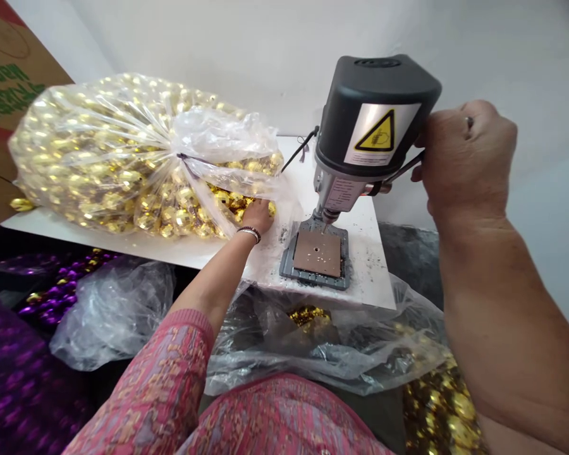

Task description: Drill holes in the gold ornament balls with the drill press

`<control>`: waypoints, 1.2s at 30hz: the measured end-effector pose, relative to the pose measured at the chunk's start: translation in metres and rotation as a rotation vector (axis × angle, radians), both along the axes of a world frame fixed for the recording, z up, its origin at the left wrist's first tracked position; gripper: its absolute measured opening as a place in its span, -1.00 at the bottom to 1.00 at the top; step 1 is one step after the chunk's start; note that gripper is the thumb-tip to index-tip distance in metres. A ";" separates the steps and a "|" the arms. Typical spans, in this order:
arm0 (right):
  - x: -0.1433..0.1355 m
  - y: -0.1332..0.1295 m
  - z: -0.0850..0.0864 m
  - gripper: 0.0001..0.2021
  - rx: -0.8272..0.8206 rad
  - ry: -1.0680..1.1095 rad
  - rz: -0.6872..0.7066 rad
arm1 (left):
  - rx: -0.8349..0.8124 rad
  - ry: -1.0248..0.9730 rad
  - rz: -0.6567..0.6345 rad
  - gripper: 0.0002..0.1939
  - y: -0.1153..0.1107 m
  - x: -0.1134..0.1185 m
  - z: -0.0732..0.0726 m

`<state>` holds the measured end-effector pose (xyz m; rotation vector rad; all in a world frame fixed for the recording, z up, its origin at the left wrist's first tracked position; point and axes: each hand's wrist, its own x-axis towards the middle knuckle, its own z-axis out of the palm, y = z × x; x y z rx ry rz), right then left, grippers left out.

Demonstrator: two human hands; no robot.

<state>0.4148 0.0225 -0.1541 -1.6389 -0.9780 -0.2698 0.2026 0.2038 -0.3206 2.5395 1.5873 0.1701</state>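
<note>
The left hand reaches into the bag's mouth, its fingers down among gold balls; the fingertips are hidden, so I cannot tell whether they pinch one. The right hand is curled in a fist around the lever at the side of the drill, some fingers out of sight behind. The balls lie in and at the opening of the tied clear bag, on the table left of the drill. They look like thin, hollow plastic: light, fairly stiff, perhaps easily dented, and slick on their mirrored facets, so a ball is likely best taken around its middle between thumb and two fingers, without squeezing hard. The bag seems soft and prone to cling. The lever looks rigid, and its outer end should give the best purchase. Beneath the drill, a brown board with a hole lies on the base, dark crumbs scattered around. Farther left stands a box.
</note>
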 end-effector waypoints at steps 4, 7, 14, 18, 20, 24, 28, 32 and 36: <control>-0.009 -0.003 0.005 -0.77 -0.036 0.098 -0.047 | -0.034 -0.084 -0.020 -0.38 -0.023 -0.014 0.005; -0.010 -0.003 0.006 -0.77 -0.018 0.093 -0.027 | -0.168 -0.320 -0.050 -0.40 -0.050 -0.031 0.005; -0.004 0.003 0.007 -0.69 -0.002 0.132 -0.066 | -0.948 -1.136 0.120 -0.70 -0.093 -0.044 0.000; -0.005 0.002 0.006 -0.66 0.008 0.128 -0.035 | -1.092 -1.149 0.052 -0.50 -0.098 -0.031 0.002; -0.007 0.000 0.006 -0.69 0.019 0.118 0.003 | -1.063 -1.074 -0.038 -0.49 -0.098 -0.024 0.003; -0.012 -0.004 0.008 -0.69 -0.004 0.129 0.039 | -0.844 -0.872 -0.189 -0.51 -0.095 -0.011 -0.004; -0.016 -0.006 0.012 -0.65 -0.003 0.137 0.058 | -0.581 -0.779 -0.214 -0.38 -0.094 0.002 -0.011; -0.020 -0.009 0.014 -0.67 -0.016 0.138 0.062 | -0.453 -0.660 -0.241 -0.30 -0.096 0.012 -0.010; -0.023 -0.011 0.015 -0.68 -0.029 0.140 0.060 | -0.372 -0.552 -0.306 -0.31 -0.097 0.019 -0.005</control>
